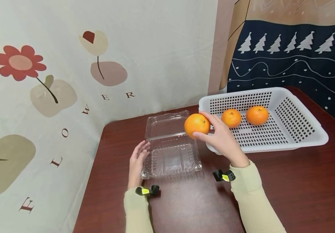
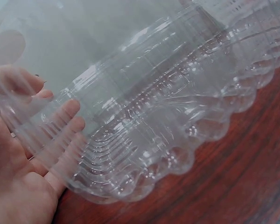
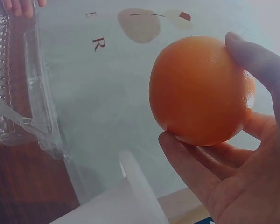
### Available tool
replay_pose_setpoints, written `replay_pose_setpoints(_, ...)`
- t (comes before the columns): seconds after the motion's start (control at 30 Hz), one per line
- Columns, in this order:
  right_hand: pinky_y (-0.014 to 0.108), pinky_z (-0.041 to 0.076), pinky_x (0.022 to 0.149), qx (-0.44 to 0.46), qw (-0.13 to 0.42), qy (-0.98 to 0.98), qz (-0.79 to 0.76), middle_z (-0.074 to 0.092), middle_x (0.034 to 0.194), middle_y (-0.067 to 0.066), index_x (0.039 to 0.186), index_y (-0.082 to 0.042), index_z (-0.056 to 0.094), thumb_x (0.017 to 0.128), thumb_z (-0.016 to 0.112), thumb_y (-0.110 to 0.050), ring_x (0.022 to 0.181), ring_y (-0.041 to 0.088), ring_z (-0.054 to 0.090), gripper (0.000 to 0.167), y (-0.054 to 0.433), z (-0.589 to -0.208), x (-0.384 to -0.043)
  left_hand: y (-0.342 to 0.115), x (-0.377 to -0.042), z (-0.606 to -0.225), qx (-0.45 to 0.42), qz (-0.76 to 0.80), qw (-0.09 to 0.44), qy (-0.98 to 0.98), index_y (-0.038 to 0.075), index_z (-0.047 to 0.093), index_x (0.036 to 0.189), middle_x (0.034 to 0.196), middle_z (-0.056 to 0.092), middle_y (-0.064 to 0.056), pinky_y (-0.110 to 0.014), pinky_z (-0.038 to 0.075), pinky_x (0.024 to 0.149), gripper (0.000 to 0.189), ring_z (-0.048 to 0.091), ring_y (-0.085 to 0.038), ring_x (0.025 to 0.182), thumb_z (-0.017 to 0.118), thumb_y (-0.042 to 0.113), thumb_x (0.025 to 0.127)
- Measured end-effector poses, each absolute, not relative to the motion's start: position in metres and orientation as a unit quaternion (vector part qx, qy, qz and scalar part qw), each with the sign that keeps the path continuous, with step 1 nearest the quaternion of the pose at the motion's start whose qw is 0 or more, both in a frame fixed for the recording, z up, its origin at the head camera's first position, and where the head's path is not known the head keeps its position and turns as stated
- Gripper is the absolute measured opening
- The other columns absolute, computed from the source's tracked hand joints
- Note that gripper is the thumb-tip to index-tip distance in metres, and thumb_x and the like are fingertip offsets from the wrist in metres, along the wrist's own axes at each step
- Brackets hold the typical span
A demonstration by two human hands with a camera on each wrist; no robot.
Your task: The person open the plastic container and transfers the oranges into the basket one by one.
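Observation:
An orange (image 1: 197,125) is in my right hand (image 1: 222,139), held between thumb and fingers above the gap between the clear container and the white basket. In the right wrist view the thumb lies on one side of the orange (image 3: 200,91) and the fingers support the other. My left hand (image 1: 136,163) is at the left side of a clear plastic clamshell container (image 1: 171,158), its lid folded back. Through the clear wall in the left wrist view, the left fingers (image 2: 67,114) look loosely bent along the outside of the container.
A white perforated basket (image 1: 310,142) stands at the right with two oranges (image 1: 257,115) inside. The reddish-brown table (image 1: 182,207) meets a flower-printed cloth (image 1: 161,64) behind, with a dark tree-patterned cloth (image 1: 289,66) at the right.

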State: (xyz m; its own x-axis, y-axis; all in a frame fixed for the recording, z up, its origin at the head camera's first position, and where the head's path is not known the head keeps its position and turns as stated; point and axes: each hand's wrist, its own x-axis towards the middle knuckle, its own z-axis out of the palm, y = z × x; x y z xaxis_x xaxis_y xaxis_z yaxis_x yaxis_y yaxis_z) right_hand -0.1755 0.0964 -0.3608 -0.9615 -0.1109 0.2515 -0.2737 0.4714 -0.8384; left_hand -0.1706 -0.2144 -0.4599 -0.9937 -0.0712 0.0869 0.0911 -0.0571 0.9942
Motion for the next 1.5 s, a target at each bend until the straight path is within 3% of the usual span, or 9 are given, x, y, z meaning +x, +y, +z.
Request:
replay_pose_setpoints(0.33,0.043,0.039,0.086,0.118,0.087,-0.849,0.507,0.043,0.126,-0.005,0.131,-0.036,0.039,0.069,0.066,-0.056,0.104,0.016,0.044,0.07,0.098,-0.36,-0.176,-0.212,-0.168,-0.455,-0.018,-0.732,0.062,-0.678,0.002,0.039,0.131,0.127,0.048,-0.018,-0.043,0.032,0.099,0.039,0.042,-0.029,0.119,0.042,0.003,0.093)
replay_pose_setpoints(0.63,0.042,0.041,0.083,0.119,0.084,-0.854,0.5,0.043,0.124,-0.004,0.133,-0.032,0.039,0.07,0.065,-0.056,0.102,0.016,0.045,0.072,0.099,-0.363,-0.173,-0.215,-0.169,-0.465,-0.01,-0.727,0.06,-0.684,0.007,0.042,0.131,0.126,0.05,-0.013,-0.037,0.035,0.098,0.038,0.045,-0.023,0.117,0.042,0.005,0.093)
replay_pose_setpoints(1.03,0.041,0.041,0.082,0.109,0.085,-0.88,0.454,0.044,0.123,-0.004,0.133,-0.035,0.037,0.069,0.064,-0.059,0.101,0.016,0.045,0.073,0.113,-0.362,-0.172,-0.212,-0.167,-0.456,-0.014,-0.729,0.056,-0.683,0.003,0.038,0.132,0.128,0.047,-0.017,-0.042,0.032,0.099,0.04,0.042,-0.027,0.119,0.041,0.003,0.092)
replay_pose_setpoints(1.5,0.04,0.043,0.081,0.134,0.087,-0.908,0.388,0.045,0.122,-0.002,0.132,-0.027,0.04,0.068,0.065,-0.058,0.1,0.017,0.044,0.075,0.139,-0.358,-0.171,-0.213,-0.167,-0.456,-0.008,-0.732,0.056,-0.679,0.005,0.04,0.131,0.127,0.048,-0.015,-0.041,0.033,0.099,0.039,0.043,-0.026,0.119,0.042,0.003,0.092)
